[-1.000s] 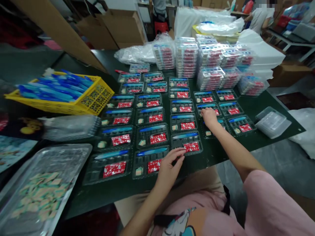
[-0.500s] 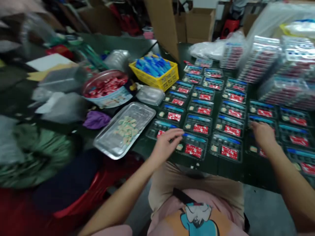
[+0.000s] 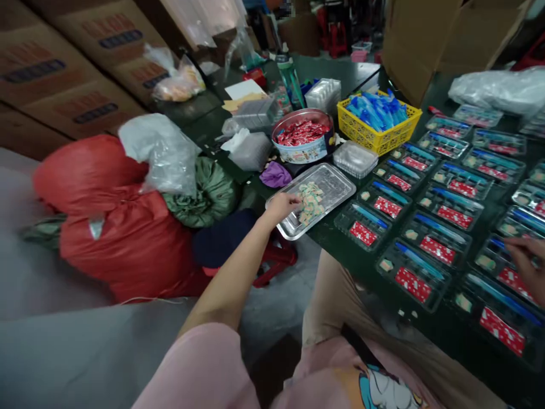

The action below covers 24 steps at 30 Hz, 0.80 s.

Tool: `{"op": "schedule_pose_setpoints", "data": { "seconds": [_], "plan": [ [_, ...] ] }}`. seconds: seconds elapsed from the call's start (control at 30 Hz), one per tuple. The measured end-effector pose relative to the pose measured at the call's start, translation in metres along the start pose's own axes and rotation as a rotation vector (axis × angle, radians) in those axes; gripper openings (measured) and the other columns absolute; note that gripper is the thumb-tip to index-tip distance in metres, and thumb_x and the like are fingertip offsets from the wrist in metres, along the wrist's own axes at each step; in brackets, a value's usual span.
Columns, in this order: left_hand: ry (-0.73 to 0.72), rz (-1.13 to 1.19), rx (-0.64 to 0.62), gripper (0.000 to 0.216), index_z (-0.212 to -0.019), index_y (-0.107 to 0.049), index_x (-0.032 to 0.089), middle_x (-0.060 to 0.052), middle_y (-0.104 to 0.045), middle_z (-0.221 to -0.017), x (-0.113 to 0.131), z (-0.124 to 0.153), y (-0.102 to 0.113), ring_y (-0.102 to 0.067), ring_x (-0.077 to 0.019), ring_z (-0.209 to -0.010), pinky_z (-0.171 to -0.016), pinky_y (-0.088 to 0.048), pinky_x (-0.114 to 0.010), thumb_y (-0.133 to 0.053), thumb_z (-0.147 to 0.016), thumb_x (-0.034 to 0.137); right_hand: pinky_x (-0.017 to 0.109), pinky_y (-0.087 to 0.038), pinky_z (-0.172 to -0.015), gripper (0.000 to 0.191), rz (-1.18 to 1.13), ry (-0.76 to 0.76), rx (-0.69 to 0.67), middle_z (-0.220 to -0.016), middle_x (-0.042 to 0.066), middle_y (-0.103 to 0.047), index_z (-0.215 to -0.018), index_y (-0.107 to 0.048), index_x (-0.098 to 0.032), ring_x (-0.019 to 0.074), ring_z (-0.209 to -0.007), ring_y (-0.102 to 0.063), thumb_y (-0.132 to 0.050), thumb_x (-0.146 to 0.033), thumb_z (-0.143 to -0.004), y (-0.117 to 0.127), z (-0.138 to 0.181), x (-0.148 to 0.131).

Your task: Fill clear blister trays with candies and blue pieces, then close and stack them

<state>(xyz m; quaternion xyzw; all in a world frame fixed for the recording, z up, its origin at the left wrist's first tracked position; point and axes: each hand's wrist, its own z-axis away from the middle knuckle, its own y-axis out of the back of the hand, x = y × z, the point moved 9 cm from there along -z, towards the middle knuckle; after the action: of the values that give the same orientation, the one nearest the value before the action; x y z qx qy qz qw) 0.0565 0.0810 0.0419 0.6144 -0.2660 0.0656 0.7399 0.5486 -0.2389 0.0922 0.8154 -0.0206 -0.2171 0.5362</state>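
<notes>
My left hand point(image 3: 282, 208) reaches over the near left side of a shallow metal tray point(image 3: 336, 183). Its fingers stretch out to a pile of small pale green-and-cream pieces point(image 3: 312, 200), touching its edge; nothing shows held. At the right border, partly cut off, my right hand point(image 3: 530, 258) is over a clear plastic pack point(image 3: 462, 298) row; its fingertips are drawn together, and whatever lies between them is hidden. The packs hold a blue pen point(image 3: 419, 258), a red white-spotted packet point(image 3: 413, 284) and, in most, a small pale piece point(image 3: 386, 265).
Behind the tray stand a round tin point(image 3: 300, 153) of red packets, a yellow basket point(image 3: 395, 138) of blue pens and clear empty shells point(image 3: 355, 159). A purple cloth point(image 3: 275, 175) lies beside the tin. Red sacks point(image 3: 123, 244) and cartons point(image 3: 63, 68) fill the left side.
The view has swung left. My left hand has moved from the packs to the pieces on the metal tray. My right hand is now at the right border, over another pack.
</notes>
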Motion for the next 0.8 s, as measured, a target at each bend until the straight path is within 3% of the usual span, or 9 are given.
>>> {"op": "schedule_pose_setpoints", "data": {
  "seconds": [0.17, 0.27, 0.43, 0.6, 0.8],
  "plan": [
    [0.02, 0.02, -0.052, 0.009, -0.071, -0.07, 0.018, 0.0, -0.068, -0.069, -0.007, 0.018, -0.023, -0.058, -0.0153, -0.067, -0.067, -0.04, -0.025, -0.074, -0.064, 0.022, 0.04, -0.051, -0.069, 0.026, -0.348, 0.238, -0.321, -0.089, 0.007, -0.073, -0.095, -0.069, -0.035, 0.0252, -0.076, -0.069, -0.051, -0.052, -0.088, -0.069, -0.034, -0.122],
    [0.072, 0.016, -0.028, 0.011, -0.07, -0.068, 0.018, -0.001, -0.064, -0.067, -0.014, 0.029, -0.03, -0.057, -0.0169, -0.066, -0.067, -0.039, -0.027, -0.076, -0.064, 0.022, 0.036, -0.051, -0.075, 0.018, -0.489, 0.331, -0.457, -0.091, 0.005, -0.074, -0.093, -0.07, -0.026, 0.0224, -0.08, -0.069, -0.056, -0.036, -0.087, -0.109, -0.05, -0.201],
    [0.096, 0.058, -0.008, 0.007, -0.066, -0.065, 0.019, -0.002, -0.062, -0.066, -0.015, 0.037, -0.038, -0.056, -0.0176, -0.068, -0.069, -0.039, -0.029, -0.072, -0.068, 0.017, 0.032, -0.048, -0.078, 0.014, -0.478, 0.495, -0.621, -0.09, 0.004, -0.074, -0.093, -0.072, -0.021, 0.0211, -0.084, -0.067, -0.062, -0.016, -0.084, -0.18, -0.076, -0.315],
    [0.08, 0.149, 0.02, 0.007, -0.066, -0.062, 0.018, 0.001, -0.058, -0.063, -0.016, 0.043, -0.037, -0.053, -0.0148, -0.065, -0.067, -0.038, -0.027, -0.067, -0.071, 0.018, 0.03, -0.043, -0.085, 0.033, -0.229, 0.723, -0.682, -0.106, 0.008, -0.071, -0.101, -0.073, -0.022, 0.0247, -0.1, -0.064, -0.072, -0.004, -0.073, -0.231, -0.083, -0.367],
    [0.088, 0.266, 0.043, 0.011, -0.068, -0.058, 0.017, 0.004, -0.057, -0.062, -0.03, 0.049, -0.029, -0.05, -0.012, -0.06, -0.061, -0.038, -0.024, -0.066, -0.071, 0.025, 0.027, -0.04, -0.076, 0.018, -0.028, 0.899, -0.724, -0.107, 0.011, -0.068, -0.1, -0.071, -0.018, 0.0231, -0.099, -0.063, -0.063, -0.011, -0.086, -0.247, -0.079, -0.379]
  ]
}}
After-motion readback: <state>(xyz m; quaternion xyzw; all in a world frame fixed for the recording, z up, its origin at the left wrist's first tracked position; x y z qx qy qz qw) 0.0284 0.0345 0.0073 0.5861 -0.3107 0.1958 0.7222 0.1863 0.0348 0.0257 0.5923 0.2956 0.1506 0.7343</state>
